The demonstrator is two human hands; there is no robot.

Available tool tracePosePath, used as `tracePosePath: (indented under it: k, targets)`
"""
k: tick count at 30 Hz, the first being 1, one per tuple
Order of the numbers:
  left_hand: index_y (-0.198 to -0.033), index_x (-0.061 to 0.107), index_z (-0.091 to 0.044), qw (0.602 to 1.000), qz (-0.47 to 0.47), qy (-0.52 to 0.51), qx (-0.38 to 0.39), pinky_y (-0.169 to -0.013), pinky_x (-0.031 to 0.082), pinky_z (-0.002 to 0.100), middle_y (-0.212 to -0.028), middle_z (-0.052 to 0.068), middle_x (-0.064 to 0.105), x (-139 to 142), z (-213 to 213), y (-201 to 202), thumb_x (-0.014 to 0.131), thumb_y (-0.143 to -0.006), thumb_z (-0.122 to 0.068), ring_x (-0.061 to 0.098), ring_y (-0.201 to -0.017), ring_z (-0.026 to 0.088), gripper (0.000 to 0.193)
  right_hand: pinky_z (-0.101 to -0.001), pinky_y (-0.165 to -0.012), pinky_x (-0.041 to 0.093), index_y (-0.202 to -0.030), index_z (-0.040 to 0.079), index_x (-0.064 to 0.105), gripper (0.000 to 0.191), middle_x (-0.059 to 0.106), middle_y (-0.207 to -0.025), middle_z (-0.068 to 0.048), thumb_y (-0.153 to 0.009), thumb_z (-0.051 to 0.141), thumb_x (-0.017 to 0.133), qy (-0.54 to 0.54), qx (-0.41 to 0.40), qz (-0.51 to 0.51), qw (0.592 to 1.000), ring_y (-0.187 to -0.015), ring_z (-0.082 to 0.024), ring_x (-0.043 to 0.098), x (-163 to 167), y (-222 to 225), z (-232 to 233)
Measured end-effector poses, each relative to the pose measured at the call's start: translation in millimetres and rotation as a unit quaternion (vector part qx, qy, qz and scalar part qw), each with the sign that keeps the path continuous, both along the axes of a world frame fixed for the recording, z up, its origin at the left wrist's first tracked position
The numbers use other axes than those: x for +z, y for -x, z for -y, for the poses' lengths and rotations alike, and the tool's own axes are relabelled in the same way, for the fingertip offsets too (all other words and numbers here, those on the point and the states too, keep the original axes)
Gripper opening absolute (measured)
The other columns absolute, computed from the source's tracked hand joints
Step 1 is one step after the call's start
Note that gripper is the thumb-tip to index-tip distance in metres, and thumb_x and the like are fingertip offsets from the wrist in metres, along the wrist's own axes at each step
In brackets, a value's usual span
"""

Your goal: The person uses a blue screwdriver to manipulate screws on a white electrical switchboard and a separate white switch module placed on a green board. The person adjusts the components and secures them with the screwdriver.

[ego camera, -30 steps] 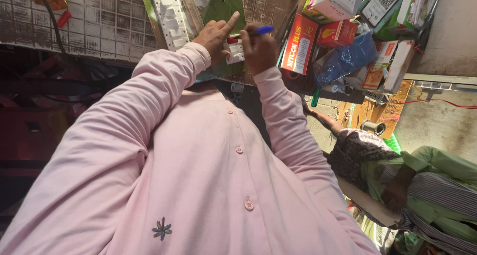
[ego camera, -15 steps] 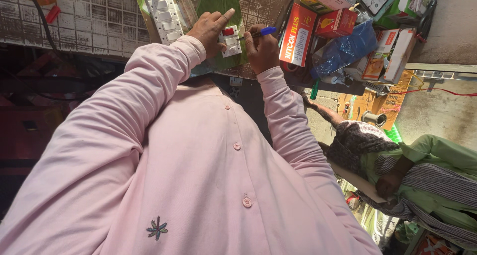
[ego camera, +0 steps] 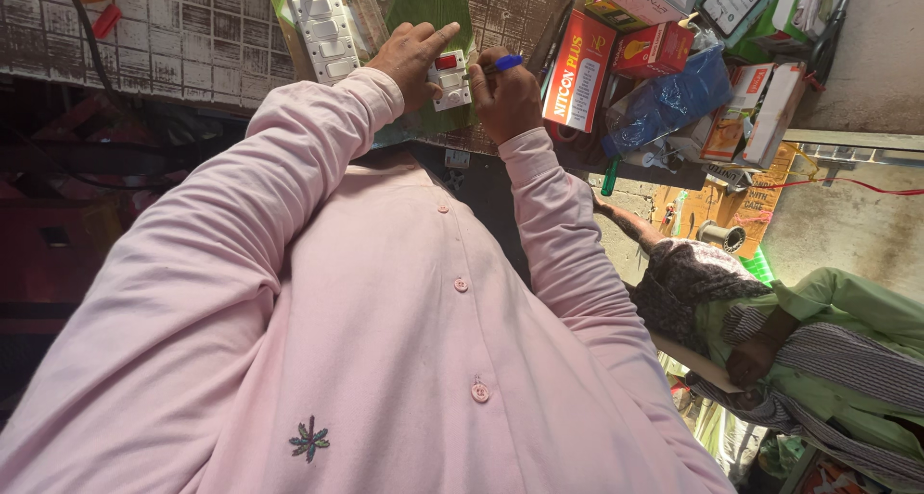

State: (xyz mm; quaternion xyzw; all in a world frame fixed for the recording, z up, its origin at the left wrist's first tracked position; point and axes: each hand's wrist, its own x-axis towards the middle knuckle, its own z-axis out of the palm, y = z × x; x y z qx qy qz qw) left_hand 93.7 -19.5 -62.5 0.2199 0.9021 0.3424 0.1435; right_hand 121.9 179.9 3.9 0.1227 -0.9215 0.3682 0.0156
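Note:
My left hand (ego camera: 412, 59) rests on a small white switch module with a red button (ego camera: 449, 78) and presses it against a green board (ego camera: 430, 8) on the workbench. My right hand (ego camera: 508, 99) is just right of the module. It grips a blue pen (ego camera: 498, 65) whose tip points at the module's edge. Both arms are in pink shirt sleeves that fill most of the view. The lower part of the green board is hidden behind my hands.
A white multi-switch strip (ego camera: 320, 22) lies left of the board on a grid-marked bench top (ego camera: 183, 32). A red box (ego camera: 578, 70), a blue plastic bag (ego camera: 674, 97) and several small cartons crowd the right. Another person in green (ego camera: 818, 330) sits at lower right.
Both hands stay on the switch module and the pen. My left forefinger has shifted slightly along the module's top, and the view has tilted a little.

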Motion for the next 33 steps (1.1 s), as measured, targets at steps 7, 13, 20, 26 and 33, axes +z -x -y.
tracePosePath:
  k: [7,13,20,26,33]
  targets:
    - [-0.160,0.035,-0.013,1.000,-0.015,0.000,-0.007,-0.109,0.044,0.042,-0.127,0.013,0.056,-2,0,1,0.092,-0.072,-0.018,0.051,-0.120,0.035,0.105,-0.0318,-0.067,0.061,-0.103,0.003,0.064,0.012,0.074,-0.083,-0.010,-0.100,0.012,0.071,0.054,-0.043,0.025,0.997,-0.076,-0.019,0.078,0,-5,-10]
    - [-0.160,0.036,-0.014,1.000,-0.006,-0.002,-0.001,-0.108,0.045,0.043,-0.128,0.012,0.055,-4,-1,-1,0.092,-0.071,-0.020,0.050,-0.121,0.036,0.105,-0.0300,-0.065,0.059,-0.102,0.003,0.064,0.012,0.074,-0.082,-0.009,-0.100,0.012,0.070,0.064,-0.061,0.072,0.993,-0.074,-0.017,0.077,-2,-21,-20]
    - [-0.160,0.036,-0.015,1.000,0.006,0.003,0.000,-0.109,0.045,0.042,-0.128,0.012,0.055,-4,-2,-2,0.092,-0.073,-0.020,0.050,-0.122,0.035,0.104,-0.0310,-0.068,0.060,-0.104,0.002,0.064,0.013,0.074,-0.085,-0.011,-0.101,0.012,0.071,0.040,-0.037,0.034,0.998,-0.077,-0.020,0.078,-6,-24,-15]
    - [-0.159,0.036,-0.014,1.000,-0.007,0.003,-0.006,-0.109,0.044,0.042,-0.128,0.012,0.055,-5,-2,-2,0.092,-0.073,-0.020,0.050,-0.121,0.035,0.103,-0.0329,-0.066,0.058,-0.104,0.003,0.065,0.013,0.074,-0.085,-0.012,-0.099,0.012,0.072,0.006,-0.019,0.024,1.000,-0.075,-0.021,0.076,-2,-26,-11]
    - [-0.159,0.038,-0.014,1.000,-0.013,0.005,-0.006,-0.109,0.044,0.043,-0.128,0.013,0.055,-6,-1,-1,0.092,-0.073,-0.020,0.050,-0.122,0.035,0.101,-0.0338,-0.065,0.057,-0.104,0.002,0.066,0.013,0.074,-0.084,-0.013,-0.099,0.012,0.073,-0.009,-0.025,0.038,0.999,-0.073,-0.022,0.076,0,-25,-7]
